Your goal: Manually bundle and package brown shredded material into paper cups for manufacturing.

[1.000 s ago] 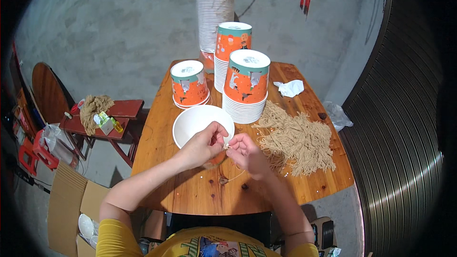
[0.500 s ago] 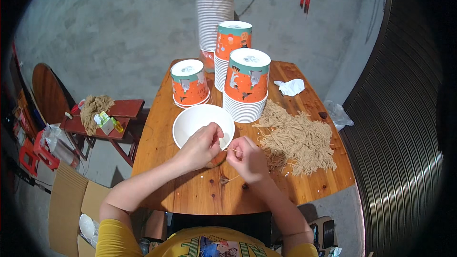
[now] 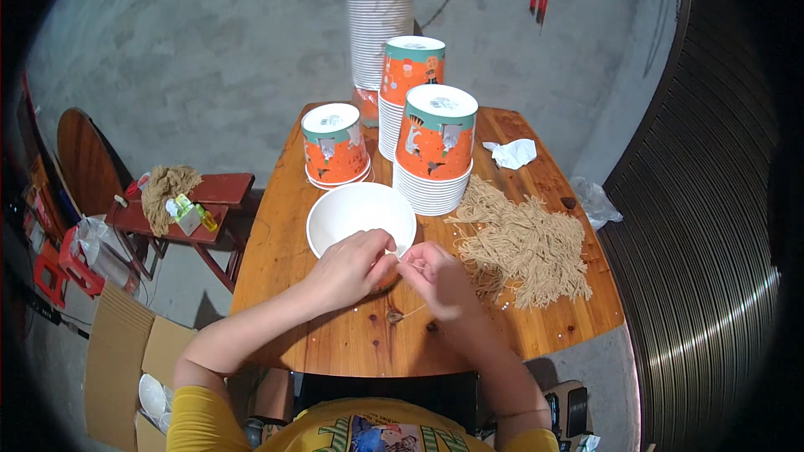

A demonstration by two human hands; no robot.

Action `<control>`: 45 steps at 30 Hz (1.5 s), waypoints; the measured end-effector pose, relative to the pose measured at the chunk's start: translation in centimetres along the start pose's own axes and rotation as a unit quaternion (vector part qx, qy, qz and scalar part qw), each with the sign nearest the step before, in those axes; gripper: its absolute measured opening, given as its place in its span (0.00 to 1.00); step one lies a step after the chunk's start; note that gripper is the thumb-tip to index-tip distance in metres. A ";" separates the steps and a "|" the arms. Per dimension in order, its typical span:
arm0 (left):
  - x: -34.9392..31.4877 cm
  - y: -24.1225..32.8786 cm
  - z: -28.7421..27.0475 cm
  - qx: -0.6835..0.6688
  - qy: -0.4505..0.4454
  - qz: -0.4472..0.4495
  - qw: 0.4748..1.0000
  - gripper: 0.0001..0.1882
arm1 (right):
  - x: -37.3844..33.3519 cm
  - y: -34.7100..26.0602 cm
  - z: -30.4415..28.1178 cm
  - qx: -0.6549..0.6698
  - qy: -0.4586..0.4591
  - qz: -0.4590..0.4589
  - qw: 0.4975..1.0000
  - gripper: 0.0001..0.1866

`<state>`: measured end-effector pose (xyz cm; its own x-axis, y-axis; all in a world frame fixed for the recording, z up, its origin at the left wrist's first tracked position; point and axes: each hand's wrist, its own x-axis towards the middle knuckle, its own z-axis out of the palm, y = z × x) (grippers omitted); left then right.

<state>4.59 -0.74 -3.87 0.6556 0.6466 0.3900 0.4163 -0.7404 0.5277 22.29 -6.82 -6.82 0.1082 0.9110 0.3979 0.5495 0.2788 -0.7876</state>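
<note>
A white paper bucket [image 3: 347, 211] stands mouth up near the middle of the wooden table, its near side hidden behind my hands. At its near right rim my left hand [image 3: 353, 266] is closed in a pinch, thumb and forefinger together. Right beside it, my right hand [image 3: 435, 280] pinches a thin tan string [image 3: 414, 312], whose loose tail hangs below the hand over the table. The fingertips of both hands nearly meet on the string at the rim; the exact spot is small and partly covered. A heap of tan strings [image 3: 528, 243] lies to the right.
Upside-down orange paper buckets stand stacked behind: a short stack [image 3: 335, 146], a nearer tall one [image 3: 435, 138] and a farther one [image 3: 410, 75]. A wrapped white stack [image 3: 381, 29] rises at the back. Crumpled tissue [image 3: 512, 153] lies right. A red bench [image 3: 209, 190] and cardboard box [image 3: 121, 360] are left.
My fingers have drawn closer together at the rim, so less string shows between them. My left hand has shifted slightly right and its fingers have lowered.
</note>
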 end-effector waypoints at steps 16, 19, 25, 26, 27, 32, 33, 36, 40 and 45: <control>-3.5 -3.1 -2.4 -0.008 -0.012 0.105 0.994 0.07 | 4.0 -1.5 -0.7 -0.073 -0.179 -0.203 0.960 0.05; -3.3 -1.1 -1.5 -0.001 0.031 -0.046 0.998 0.10 | 3.9 -2.0 -0.3 -0.084 -0.191 -0.153 0.966 0.06; -1.6 -1.3 0.9 0.066 0.107 -0.079 0.989 0.06 | 4.7 -2.2 0.5 -0.091 -0.190 -0.074 0.975 0.08; -1.4 -1.5 0.8 0.063 0.103 -0.084 0.989 0.06 | 4.8 -2.2 0.6 -0.091 -0.190 -0.074 0.975 0.08; -1.5 -1.7 0.7 0.062 0.100 -0.093 0.989 0.06 | 4.9 -2.5 1.1 -0.140 -0.177 -0.041 0.973 0.08; -3.0 -2.3 0.6 0.094 0.095 -0.095 0.986 0.06 | 6.2 1.3 4.0 -0.269 -0.095 0.003 0.959 0.07; -3.1 -2.6 1.2 0.104 0.110 -0.085 0.985 0.06 | 5.0 2.8 3.9 -0.248 -0.007 -0.183 0.951 0.08; -1.8 -2.7 3.3 -0.022 0.195 0.012 0.980 0.04 | 5.2 1.0 1.0 -0.260 -0.091 -0.012 0.961 0.08; -2.9 -2.1 1.7 0.039 0.156 0.148 0.976 0.06 | 5.6 0.4 0.8 -0.223 -0.114 -0.020 0.968 0.09; -3.4 -2.3 0.7 0.050 0.125 0.200 0.971 0.10 | 6.8 0.8 2.0 -0.205 -0.130 -0.043 0.969 0.11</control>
<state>1.81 -1.35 -6.98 0.6092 0.3189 0.7261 0.2273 -0.9474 0.2254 21.85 0.20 -5.67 -0.1354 0.9502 0.2806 0.8363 0.2615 -0.4819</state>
